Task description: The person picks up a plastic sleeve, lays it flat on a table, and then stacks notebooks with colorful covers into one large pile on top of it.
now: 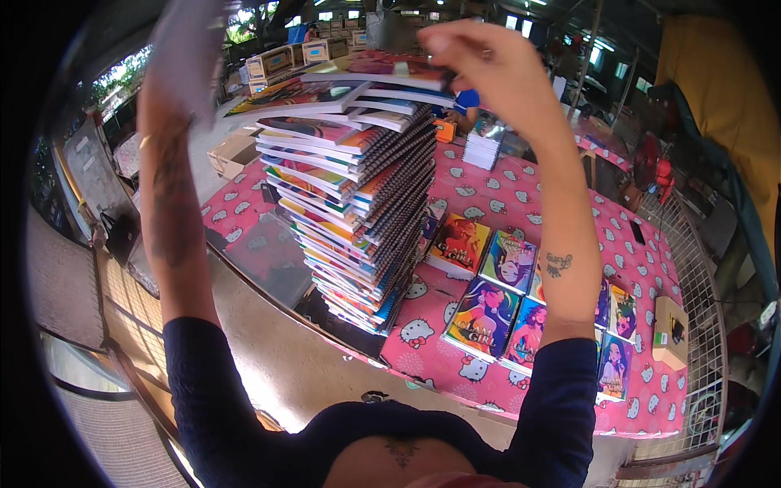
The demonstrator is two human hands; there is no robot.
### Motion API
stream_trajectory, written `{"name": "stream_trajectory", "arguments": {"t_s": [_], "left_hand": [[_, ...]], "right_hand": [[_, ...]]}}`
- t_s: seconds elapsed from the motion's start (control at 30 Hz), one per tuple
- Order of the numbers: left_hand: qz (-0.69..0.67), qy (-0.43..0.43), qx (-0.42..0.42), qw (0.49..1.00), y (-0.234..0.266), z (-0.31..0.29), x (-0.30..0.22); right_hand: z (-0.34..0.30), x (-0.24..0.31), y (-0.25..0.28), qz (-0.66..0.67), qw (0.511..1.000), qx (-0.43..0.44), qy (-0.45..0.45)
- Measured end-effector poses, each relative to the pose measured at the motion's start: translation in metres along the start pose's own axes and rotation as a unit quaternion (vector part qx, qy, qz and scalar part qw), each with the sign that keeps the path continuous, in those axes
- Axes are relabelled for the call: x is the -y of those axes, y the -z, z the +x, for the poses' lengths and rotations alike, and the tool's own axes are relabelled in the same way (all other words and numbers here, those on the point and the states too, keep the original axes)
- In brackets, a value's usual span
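A tall, uneven stack of spiral-bound notebooks (pixel 358 220) with colourful covers rises from the table's near left part. Its wire spines face right. At upper left my raised left hand (pixel 167 102) is closed on a pale, flat thing (pixel 187 49), smeared by motion; its kind cannot be made out, and it hides most of the fingers. My right hand (pixel 492 69) is up beside the right end of the topmost notebook (pixel 374 69). Its fingers are bent, with a gap between thumb and forefinger, and I see nothing held in it.
Rows of illustrated notebooks (pixel 480 317) lie on the pink patterned tablecloth (pixel 464 378), partly behind my right arm. A small cardboard box (pixel 671 333) stands at the right edge. Farther back are a white paper stack (pixel 482 150), a person in blue (pixel 465 102) and several cartons (pixel 268 63).
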State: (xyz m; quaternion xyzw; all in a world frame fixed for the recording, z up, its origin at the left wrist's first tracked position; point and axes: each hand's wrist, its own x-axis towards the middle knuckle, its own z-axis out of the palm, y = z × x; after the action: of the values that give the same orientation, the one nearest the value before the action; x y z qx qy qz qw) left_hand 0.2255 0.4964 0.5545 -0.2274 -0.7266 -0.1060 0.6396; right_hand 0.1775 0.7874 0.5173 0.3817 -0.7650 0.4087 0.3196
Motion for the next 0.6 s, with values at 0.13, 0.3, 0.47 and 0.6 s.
{"name": "stream_trajectory", "arguments": {"t_s": [0.13,0.3,0.47,0.6], "left_hand": [[-0.075,0.143,0.432,0.887,-0.037,0.028,0.092],[-0.169,0.145,0.413,0.883,-0.078,-0.008,0.114],[-0.272,0.141,0.123,0.944,0.006,-0.025,0.060],[-0.005,-0.053,-0.032,0.998,0.033,-0.085,-0.034]], "right_hand": [[0.021,-0.025,-0.034,0.196,0.968,-0.106,-0.113],[0.015,-0.066,-0.084,0.363,0.896,-0.133,-0.218],[0.028,-0.143,-0.086,0.509,0.809,-0.108,-0.274],[0.030,-0.129,-0.101,0.519,0.818,-0.095,-0.230]]}}
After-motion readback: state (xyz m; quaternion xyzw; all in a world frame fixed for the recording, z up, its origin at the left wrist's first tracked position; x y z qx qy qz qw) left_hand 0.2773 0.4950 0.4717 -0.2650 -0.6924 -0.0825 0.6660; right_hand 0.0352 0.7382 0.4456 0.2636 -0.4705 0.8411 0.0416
